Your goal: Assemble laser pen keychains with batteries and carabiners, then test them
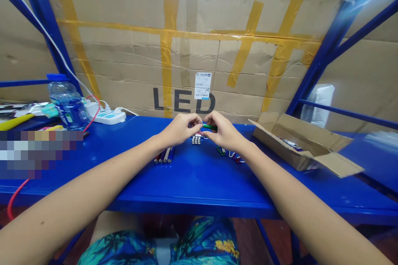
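Both my hands meet over the middle of the blue table (199, 178). My right hand (224, 132) pinches a small green cylinder (210, 126), seemingly a mini flashlight. My left hand (180, 129) has its fingers closed at the cylinder's left end. Just below the hands sits a cluster of small silver button cells (196, 139). Under my left wrist lies a row of thin coloured tubes (164, 155). By my right wrist lie coloured carabiner clips (230, 154).
An open cardboard box (303, 143) lies at the right. At the left stand a water bottle (67, 105), a white power strip (107, 115) with a red cable, and a yellow tool (14, 122). A taped cardboard wall marked LED backs the table.
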A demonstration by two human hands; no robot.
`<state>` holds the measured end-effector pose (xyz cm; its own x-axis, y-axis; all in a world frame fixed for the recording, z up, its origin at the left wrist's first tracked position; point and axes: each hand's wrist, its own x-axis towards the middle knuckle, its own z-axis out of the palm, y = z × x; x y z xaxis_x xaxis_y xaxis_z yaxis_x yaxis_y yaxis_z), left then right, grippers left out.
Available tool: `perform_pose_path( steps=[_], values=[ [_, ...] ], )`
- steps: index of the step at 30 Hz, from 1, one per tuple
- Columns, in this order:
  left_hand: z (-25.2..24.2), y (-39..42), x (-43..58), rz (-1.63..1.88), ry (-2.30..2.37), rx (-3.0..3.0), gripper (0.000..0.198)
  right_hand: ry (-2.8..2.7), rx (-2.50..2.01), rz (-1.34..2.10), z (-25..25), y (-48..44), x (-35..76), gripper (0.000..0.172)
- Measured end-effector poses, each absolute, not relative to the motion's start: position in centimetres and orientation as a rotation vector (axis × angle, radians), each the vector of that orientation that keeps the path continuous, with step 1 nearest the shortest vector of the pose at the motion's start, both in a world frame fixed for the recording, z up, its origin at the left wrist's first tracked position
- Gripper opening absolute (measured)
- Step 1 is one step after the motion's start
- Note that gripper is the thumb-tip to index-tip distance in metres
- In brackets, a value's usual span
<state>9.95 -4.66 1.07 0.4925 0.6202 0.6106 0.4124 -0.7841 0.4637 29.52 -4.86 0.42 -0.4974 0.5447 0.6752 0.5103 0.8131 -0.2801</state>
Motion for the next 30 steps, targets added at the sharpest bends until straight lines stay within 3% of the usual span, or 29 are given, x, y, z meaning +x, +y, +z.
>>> perform_pose_path(
  steps=[11, 16, 19, 22, 30],
  values=[
    [1.20, -4.94, 9.97, 1.164, 0.856, 2.468, 0.006, -2.233, -0.656, 0.048, 0.66, -4.81, 29.76, 0.010],
    [0.97, -4.86, 10.17, 1.196, 0.879, 2.477, 0.006, -2.273, -0.721, 0.016, 0.66, -4.87, 29.72, 0.017],
    [0.84, -4.72, 10.17, 1.194, 0.884, 2.475, 0.007, -2.234, -0.764, 0.056, 0.68, -5.01, 29.67, 0.003],
    [0.80, -4.64, 10.09, 1.186, 0.884, 2.476, 0.008, -2.179, -0.780, 0.092, 0.62, -4.99, 29.67, 0.013],
    [1.02, -4.80, 9.95, 1.162, 0.877, 2.408, 0.009, -2.165, -0.709, 0.109, 0.40, -4.72, 29.70, 0.006]
  ],
)
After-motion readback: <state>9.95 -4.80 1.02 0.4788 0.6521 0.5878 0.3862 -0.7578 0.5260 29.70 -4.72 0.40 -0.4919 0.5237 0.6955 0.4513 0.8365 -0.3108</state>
